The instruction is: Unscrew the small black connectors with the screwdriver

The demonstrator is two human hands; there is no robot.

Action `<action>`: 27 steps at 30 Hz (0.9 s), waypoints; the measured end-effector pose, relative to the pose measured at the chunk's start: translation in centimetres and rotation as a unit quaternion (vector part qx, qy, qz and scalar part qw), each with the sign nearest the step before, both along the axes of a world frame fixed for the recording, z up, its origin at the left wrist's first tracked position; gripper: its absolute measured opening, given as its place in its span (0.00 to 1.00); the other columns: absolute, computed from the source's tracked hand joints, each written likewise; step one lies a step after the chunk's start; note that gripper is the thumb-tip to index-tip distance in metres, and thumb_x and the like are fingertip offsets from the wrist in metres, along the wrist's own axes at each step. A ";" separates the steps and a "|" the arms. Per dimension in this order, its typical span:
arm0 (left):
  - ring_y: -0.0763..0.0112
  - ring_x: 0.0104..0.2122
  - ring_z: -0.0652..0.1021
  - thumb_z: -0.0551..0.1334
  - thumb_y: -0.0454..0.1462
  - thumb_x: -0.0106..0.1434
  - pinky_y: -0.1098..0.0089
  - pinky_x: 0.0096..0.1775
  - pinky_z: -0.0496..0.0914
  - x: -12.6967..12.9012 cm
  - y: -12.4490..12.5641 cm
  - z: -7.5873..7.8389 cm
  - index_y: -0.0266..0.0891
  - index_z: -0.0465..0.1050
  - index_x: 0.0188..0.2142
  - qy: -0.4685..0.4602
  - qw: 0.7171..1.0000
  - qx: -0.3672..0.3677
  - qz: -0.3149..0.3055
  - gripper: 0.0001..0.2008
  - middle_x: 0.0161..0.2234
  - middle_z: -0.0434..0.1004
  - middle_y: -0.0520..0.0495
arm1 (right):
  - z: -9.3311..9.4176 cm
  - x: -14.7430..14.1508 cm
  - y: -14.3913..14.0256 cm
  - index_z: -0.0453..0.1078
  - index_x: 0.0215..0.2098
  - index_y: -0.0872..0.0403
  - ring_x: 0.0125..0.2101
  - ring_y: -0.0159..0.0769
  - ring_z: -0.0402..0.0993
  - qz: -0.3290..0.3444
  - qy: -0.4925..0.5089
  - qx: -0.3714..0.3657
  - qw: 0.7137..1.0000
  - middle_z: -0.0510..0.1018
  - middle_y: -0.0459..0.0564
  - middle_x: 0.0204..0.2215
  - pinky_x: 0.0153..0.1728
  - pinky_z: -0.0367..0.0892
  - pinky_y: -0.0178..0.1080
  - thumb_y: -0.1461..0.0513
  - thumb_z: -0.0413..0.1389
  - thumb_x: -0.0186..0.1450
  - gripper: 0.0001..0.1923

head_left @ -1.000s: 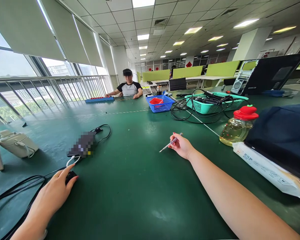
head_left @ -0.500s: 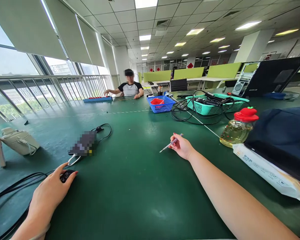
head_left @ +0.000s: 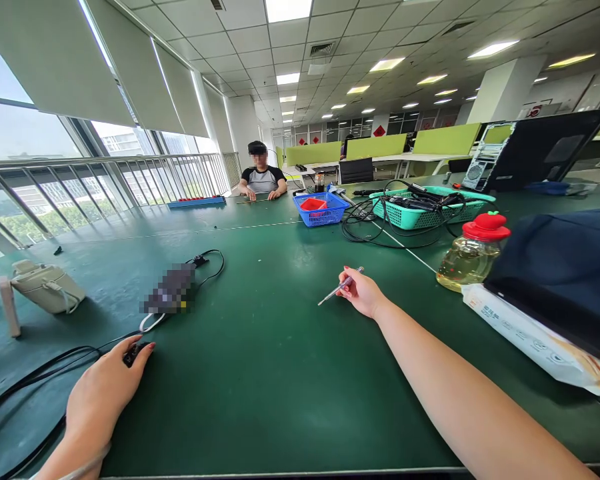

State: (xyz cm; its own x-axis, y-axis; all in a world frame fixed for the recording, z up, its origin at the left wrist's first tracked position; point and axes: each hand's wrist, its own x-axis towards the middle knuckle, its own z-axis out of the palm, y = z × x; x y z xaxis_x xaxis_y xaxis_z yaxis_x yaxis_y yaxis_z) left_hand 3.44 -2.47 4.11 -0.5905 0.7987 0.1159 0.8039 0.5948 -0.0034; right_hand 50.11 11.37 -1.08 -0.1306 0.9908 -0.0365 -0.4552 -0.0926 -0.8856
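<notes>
My right hand rests on the green table and grips a thin silver pen-like tool that points left. My left hand lies at the near left with its fingers over a small black device joined to black cables. Just beyond it sits a blurred dark object with a white loop and a black cord.
A beige bag stands at the left. At the right are a red-capped bottle, a white packet and a dark blue bag. Farther back sit a blue basket, a teal basket of cables and a seated person.
My left hand has slid slightly back toward me on the small black device. The far person has drawn both hands in front of them. My right hand stays put.
</notes>
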 end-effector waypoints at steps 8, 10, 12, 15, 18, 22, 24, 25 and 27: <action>0.42 0.43 0.78 0.49 0.57 0.63 0.56 0.36 0.72 0.1 -0.9 0.3 0.40 0.73 0.55 0.006 0.996 0.048 -0.077 0.33 0.41 0.81 0.33 | 0.0 -0.1 -0.1 0.67 0.19 0.53 0.16 0.26 0.54 -0.002 -0.003 0.007 1.000 0.61 0.40 0.12 0.31 0.66 0.39 0.47 0.65 0.53 0.21; 0.43 0.42 0.79 0.50 0.55 0.64 0.55 0.37 0.72 0.2 -1.1 0.2 0.40 0.75 0.53 0.023 0.995 0.052 -0.082 0.30 0.41 0.81 0.34 | 0.0 -0.1 -0.1 0.67 0.19 0.53 0.16 0.26 0.54 -0.003 -0.003 0.008 1.000 0.61 0.40 0.12 0.31 0.66 0.38 0.47 0.65 0.53 0.20; 0.46 0.42 0.79 0.51 0.53 0.64 0.53 0.42 0.72 0.6 -1.3 0.0 0.42 0.77 0.49 0.066 0.988 0.080 -0.112 0.26 0.42 0.82 0.39 | 0.0 -0.1 -0.1 0.67 0.19 0.53 0.16 0.26 0.54 -0.003 -0.004 0.009 1.000 0.61 0.40 0.12 0.31 0.67 0.38 0.47 0.65 0.53 0.21; 0.51 0.46 0.78 0.53 0.50 0.65 0.52 0.51 0.68 2.0 -1.2 0.1 0.47 0.78 0.45 0.128 0.955 0.156 -0.218 0.20 0.41 0.83 0.47 | 0.1 -0.1 -0.1 0.68 0.19 0.53 0.15 0.26 0.53 -0.002 -0.006 0.009 1.000 0.61 0.40 0.12 0.31 0.67 0.39 0.47 0.65 0.53 0.21; 0.53 0.46 0.79 0.56 0.50 0.64 0.54 0.53 0.67 4.8 -0.2 1.0 0.47 0.78 0.45 0.077 0.904 0.186 -0.376 0.19 0.43 0.83 0.46 | 0.1 -0.1 0.0 0.68 0.18 0.53 0.15 0.27 0.54 -0.002 -0.007 0.011 1.000 0.61 0.40 0.11 0.31 0.67 0.39 0.46 0.66 0.52 0.21; 0.57 0.45 0.79 0.60 0.51 0.63 0.59 0.51 0.69 11.0 3.0 3.0 0.47 0.78 0.47 -0.023 0.845 0.173 -0.506 0.18 0.45 0.82 0.46 | 0.1 -0.1 0.0 0.70 0.20 0.53 0.15 0.26 0.54 -0.005 -0.013 0.009 1.000 0.62 0.40 0.12 0.31 0.68 0.40 0.45 0.66 0.51 0.21; 0.59 0.46 0.78 0.62 0.48 0.62 0.60 0.52 0.68 14.6 5.4 3.3 0.48 0.78 0.48 -0.060 0.821 0.137 -0.551 0.16 0.46 0.82 0.48 | 0.2 -0.1 -0.3 0.71 0.20 0.53 0.14 0.27 0.55 -0.016 -0.016 0.004 1.000 0.63 0.40 0.12 0.30 0.68 0.40 0.44 0.66 0.51 0.22; 0.60 0.46 0.78 0.63 0.46 0.62 0.62 0.52 0.69 16.3 6.7 3.2 0.48 0.78 0.47 -0.078 0.812 0.116 -0.567 0.15 0.46 0.82 0.48 | 0.3 -0.2 -0.5 0.71 0.21 0.53 0.15 0.27 0.56 -0.026 -0.017 0.000 1.000 0.63 0.40 0.12 0.29 0.67 0.40 0.44 0.67 0.50 0.22; 0.60 0.46 0.78 0.66 0.44 0.59 0.64 0.51 0.69 19.5 9.2 2.3 0.48 0.78 0.46 -0.114 0.806 0.066 -0.578 0.15 0.45 0.82 0.50 | 0.8 -0.3 -1.1 0.72 0.21 0.54 0.15 0.27 0.56 -0.047 -0.016 -0.003 0.999 0.63 0.41 0.12 0.27 0.66 0.39 0.44 0.68 0.49 0.23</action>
